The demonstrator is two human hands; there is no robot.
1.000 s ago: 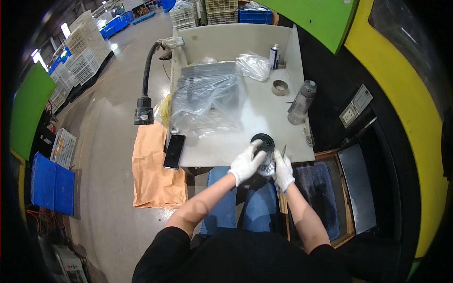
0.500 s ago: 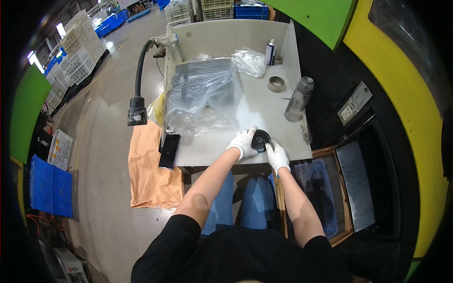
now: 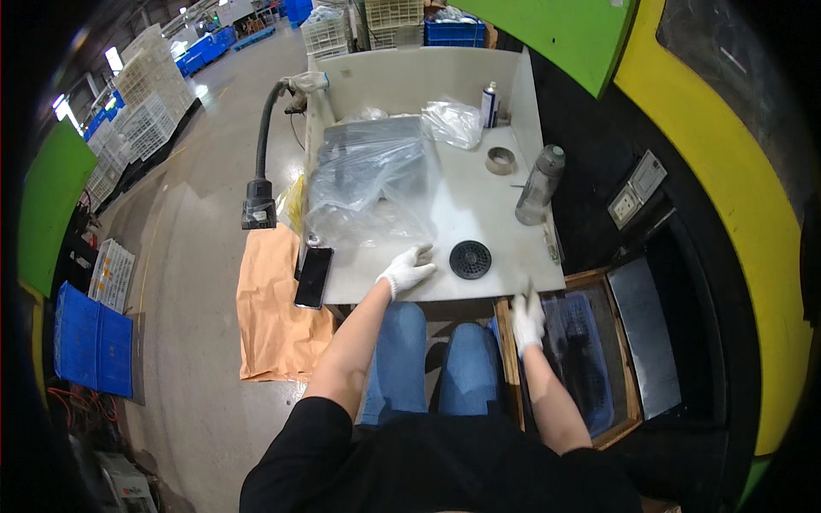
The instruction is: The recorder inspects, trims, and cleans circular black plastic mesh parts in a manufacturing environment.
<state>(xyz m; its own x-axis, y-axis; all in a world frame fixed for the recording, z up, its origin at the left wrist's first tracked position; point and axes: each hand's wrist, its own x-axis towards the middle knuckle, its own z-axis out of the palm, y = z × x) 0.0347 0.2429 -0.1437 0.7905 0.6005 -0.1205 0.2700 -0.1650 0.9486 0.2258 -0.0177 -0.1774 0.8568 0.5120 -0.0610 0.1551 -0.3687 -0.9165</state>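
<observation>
A black round grille-like disc (image 3: 470, 259) lies flat on the white worktable (image 3: 505, 278), near its front edge, with no hand touching it. To its left is my left hand (image 3: 408, 269) in a white knitted glove, fingers loosely stretched out, holding nothing. My right hand (image 3: 528, 319), gloved the same way, is by the table's front right edge, over the left rim of a wooden-framed bin. Its fingers are extended, a little blurred at the tips, and nothing shows in them. In that bin, a blue plastic basket (image 3: 609, 385) contains dark pieces that I cannot make out.
Clear plastic sheeting (image 3: 368, 205) covers a dark flat stack on the table's left. Beyond the disc are a tape roll (image 3: 500, 160), a bottle (image 3: 540, 185) and a spray can (image 3: 488, 104). A phone (image 3: 314, 278) lies at the left edge, below a flexible-neck lamp (image 3: 258, 205).
Both hands have let go of the black disc, which now rests flat on the table. My left hand has moved left; my right has moved down and right to the bin's rim.
</observation>
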